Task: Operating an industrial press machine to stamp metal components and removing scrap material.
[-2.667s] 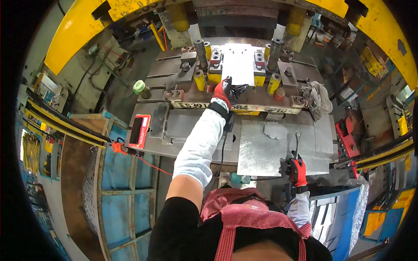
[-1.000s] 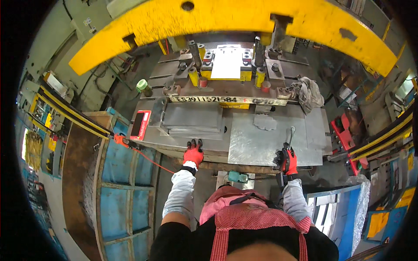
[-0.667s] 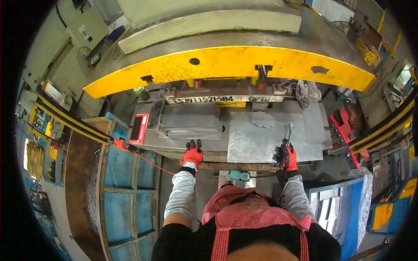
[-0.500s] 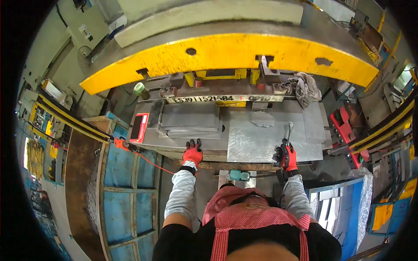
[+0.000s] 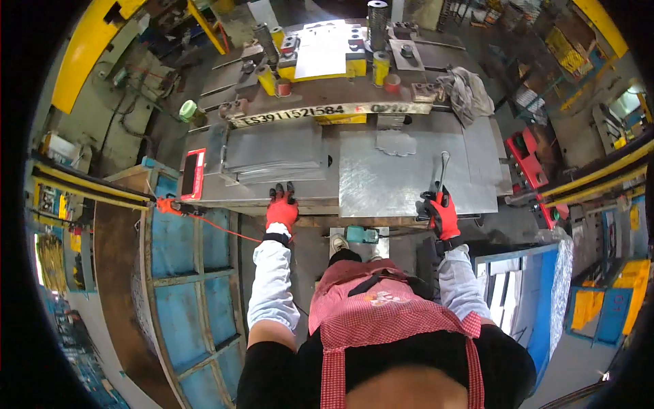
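Note:
My left hand (image 5: 282, 208), in a red and black glove, rests with fingers stretched out on the front edge of the machine bed. It holds nothing. Just beyond its fingertips lies a stack of thin grey metal sheets (image 5: 276, 151). My right hand (image 5: 444, 217), gloved alike, is closed around a metal wrench (image 5: 444, 168) pointing away from me. That hand is at the front edge of a wide, shiny metal plate (image 5: 395, 180). Behind both hands stands the press die (image 5: 327, 114), with a bright sheet (image 5: 320, 54) lying on it.
A grey rag (image 5: 469, 95) hangs at the die's right end. On the bed's left lies a red-framed dark panel (image 5: 193, 174); a green-capped bottle (image 5: 189, 110) stands behind it. A blue frame (image 5: 180, 252) is left, red stands (image 5: 526, 163) right, a green box (image 5: 362, 234) below.
The yellow press beam that spanned the top is gone from there, exposing the die and its posts. The view has shifted, while both hands keep their places on the bed.

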Available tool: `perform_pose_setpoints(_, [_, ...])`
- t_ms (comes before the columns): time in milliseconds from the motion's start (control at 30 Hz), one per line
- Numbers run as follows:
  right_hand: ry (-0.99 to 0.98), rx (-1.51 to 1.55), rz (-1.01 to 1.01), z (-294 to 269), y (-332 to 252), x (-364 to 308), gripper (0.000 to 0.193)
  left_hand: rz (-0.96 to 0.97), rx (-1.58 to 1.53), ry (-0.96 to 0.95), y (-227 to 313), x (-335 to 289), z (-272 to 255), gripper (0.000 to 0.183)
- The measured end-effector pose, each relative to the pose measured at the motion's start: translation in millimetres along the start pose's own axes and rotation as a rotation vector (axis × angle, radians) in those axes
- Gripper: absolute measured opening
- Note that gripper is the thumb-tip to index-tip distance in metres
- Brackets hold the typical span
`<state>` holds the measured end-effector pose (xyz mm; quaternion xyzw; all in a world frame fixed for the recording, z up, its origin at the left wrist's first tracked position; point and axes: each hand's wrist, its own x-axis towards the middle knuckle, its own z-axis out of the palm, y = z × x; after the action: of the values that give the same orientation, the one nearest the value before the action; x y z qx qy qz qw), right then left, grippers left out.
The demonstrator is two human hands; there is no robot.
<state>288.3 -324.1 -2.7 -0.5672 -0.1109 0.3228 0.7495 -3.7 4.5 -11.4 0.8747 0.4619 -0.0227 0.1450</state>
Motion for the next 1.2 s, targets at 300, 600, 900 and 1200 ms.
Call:
perform_pose_setpoints(300, [-0.190, -0.143, -0.069, 122.9, -125.7, 16.6, 0.059, 0.033, -0.083, -0.053, 2.1, 1.8, -22.9, 0.048])
perform_pose_setpoints(600, [-0.744, -0.578, -0.499, 262.4, -191.1, 210.1, 0.015, 0.081, -0.813, -0.100, 97.1, 38.6, -150.3, 0.041])
perform_pose_setpoints(900, [-0.364, -0.278, -0.343, 217.4, -169.4, 133.7, 0.026, 0.356, -2.141, -0.581, 159.4, 164.2, -129.5, 0.040])
perform_pose_setpoints(1200, [-0.186, -0.012, 0.119, 63.4, -63.3, 23.5, 0.053, 0.423, -1.952, -0.309, 177.2, 236.9, -110.5, 0.032])
